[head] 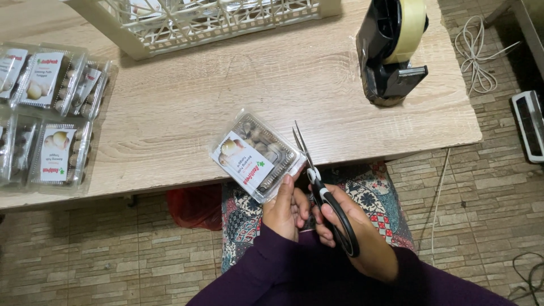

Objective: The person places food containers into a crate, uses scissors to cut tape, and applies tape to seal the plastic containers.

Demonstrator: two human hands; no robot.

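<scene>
My left hand [286, 208] grips the near corner of a clear plastic clamshell pack [255, 156] with a white label, held tilted over the table's front edge. Small round pale items show through its lid. My right hand [354, 229] holds black-handled scissors [320, 190], fingers through the loops. The blades are slightly parted and point away from me, right beside the pack's right edge.
A black tape dispenser [391, 48] with a pale roll stands on the wooden table [226, 90] at the right. A white lattice basket [192, 20] sits at the back. Several similar labelled packs [48, 113] lie at the left. Cables [476, 54] lie on the stone floor.
</scene>
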